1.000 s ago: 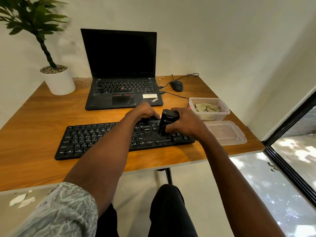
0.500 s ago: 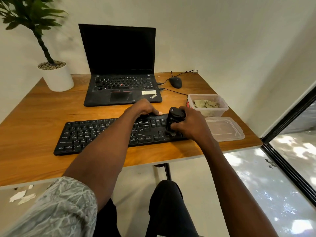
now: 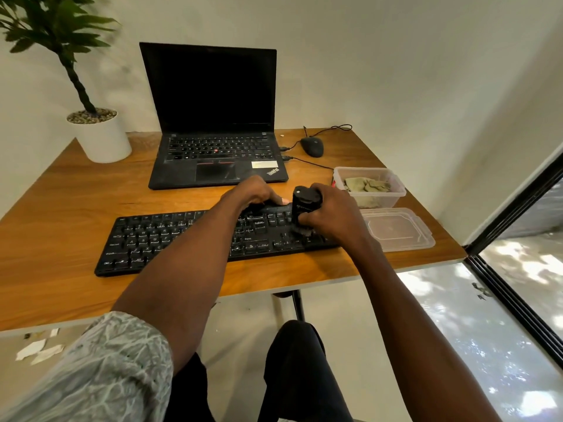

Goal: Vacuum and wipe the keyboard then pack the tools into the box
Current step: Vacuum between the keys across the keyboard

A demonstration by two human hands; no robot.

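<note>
keyboard: flat black plastic keyboard [image 3: 170, 239] lies along the near side of the wooden surface [image 3: 61, 208].
vacuum: small black cylindrical vacuum [image 3: 304, 205] upright on the keyboard's right end.
right hand [image 3: 332, 214]: grip wrapped round the vacuum.
left hand [image 3: 253, 193]: fingers curled over the keyboard's far edge.
box: clear plastic box [image 3: 399, 193] right of the keyboard, holds a crumpled olive cloth [image 3: 365, 185].
lid: clear lid [image 3: 396, 228] lies flat, just in front of the box.

wooden desk [image 3: 61, 208], white wall [image 3: 396, 71], sunlit floor [image 3: 472, 330]
</note>
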